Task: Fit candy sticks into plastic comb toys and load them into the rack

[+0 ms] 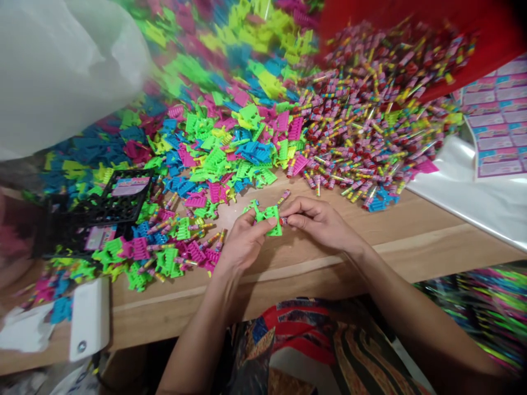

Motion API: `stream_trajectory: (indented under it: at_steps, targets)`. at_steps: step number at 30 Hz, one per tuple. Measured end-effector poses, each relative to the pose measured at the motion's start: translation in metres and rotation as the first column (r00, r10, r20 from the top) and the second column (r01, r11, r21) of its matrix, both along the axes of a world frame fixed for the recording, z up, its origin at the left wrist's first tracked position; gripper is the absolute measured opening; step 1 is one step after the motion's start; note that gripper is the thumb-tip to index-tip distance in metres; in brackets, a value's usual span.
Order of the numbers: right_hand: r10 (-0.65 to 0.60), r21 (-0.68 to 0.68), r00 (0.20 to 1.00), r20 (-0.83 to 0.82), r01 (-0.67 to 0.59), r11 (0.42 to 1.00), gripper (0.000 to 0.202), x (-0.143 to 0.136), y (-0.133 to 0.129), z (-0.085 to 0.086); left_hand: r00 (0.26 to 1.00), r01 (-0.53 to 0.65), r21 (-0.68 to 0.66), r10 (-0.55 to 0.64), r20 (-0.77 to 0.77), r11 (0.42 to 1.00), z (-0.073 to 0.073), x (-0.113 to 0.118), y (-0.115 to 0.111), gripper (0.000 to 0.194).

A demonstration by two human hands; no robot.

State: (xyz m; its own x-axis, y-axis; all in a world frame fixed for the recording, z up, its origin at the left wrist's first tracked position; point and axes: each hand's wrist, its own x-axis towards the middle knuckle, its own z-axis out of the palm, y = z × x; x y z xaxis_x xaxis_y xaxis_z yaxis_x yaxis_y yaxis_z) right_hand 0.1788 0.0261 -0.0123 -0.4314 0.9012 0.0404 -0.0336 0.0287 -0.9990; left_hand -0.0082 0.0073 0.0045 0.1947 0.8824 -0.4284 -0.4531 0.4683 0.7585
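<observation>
Bright green, flat, slotted plastic piece (273,220) sits above the pale wooden tabletop (391,219), clamped in the left hand's (247,236) grip. Beside it, the right hand's (315,222) grip is pinched together on a small, partly hidden piece (283,220) at the green one's edge.

The small molded plastic pieces (214,159) heaped across the upper middle of the frame mix neon green, yellow, hot pink and blue; the one (273,214) at center is bright green. The small wrapped tubes (354,137) at upper right show pale pink with yellow, red and blue bands, against a plain red sheet (411,33). Printed label sheets (502,120) at the right edge repeat pink, purple and light blue blocks. The openwork plastic basket (61,211) at left is black, the wooden tabletop (395,219) light brown with paler streaks, the patterned garment (304,351) at bottom red, blue, black and tan with wavy stripes.
</observation>
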Motion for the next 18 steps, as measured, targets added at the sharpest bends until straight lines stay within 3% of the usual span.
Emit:
stream_trajectory:
  at_steps: [5,8,10,13,15,16,18]
  targets:
    - [-0.043,0.183,0.986,0.159,0.013,0.983,0.023,0.003,0.001,-0.008,0.967,-0.033,0.224,0.087,-0.24,0.974,-0.017,0.001,-0.007,0.03]
    - [-0.078,0.307,0.96,0.267,-0.008,0.952,0.019,-0.001,-0.005,-0.005,0.933,-0.025,0.257,0.115,-0.342,0.966,-0.025,0.003,-0.012,0.028]
    - [-0.098,0.373,0.945,0.312,-0.027,0.927,0.018,-0.007,-0.01,0.001,0.908,-0.012,0.253,0.116,-0.403,0.967,-0.023,0.002,-0.016,0.027]
    - [-0.032,0.41,0.949,0.314,-0.105,0.906,0.018,-0.014,-0.017,0.012,0.865,0.06,0.211,0.055,-0.498,0.976,-0.004,-0.015,-0.021,0.028]
    - [0.043,0.39,0.949,0.313,-0.17,0.905,0.02,-0.014,-0.016,0.015,0.811,0.083,0.178,0.037,-0.584,0.981,0.017,-0.043,-0.026,0.033]
    - [0.057,0.367,0.945,0.323,-0.181,0.912,0.024,-0.012,-0.014,0.014,0.751,0.067,0.18,0.069,-0.657,0.981,0.03,-0.062,-0.03,0.035]
    - [0.007,0.325,0.929,0.369,-0.136,0.936,0.032,-0.004,-0.005,0.009,0.526,-0.018,0.258,0.228,-0.819,0.966,0.055,-0.104,-0.037,0.043]
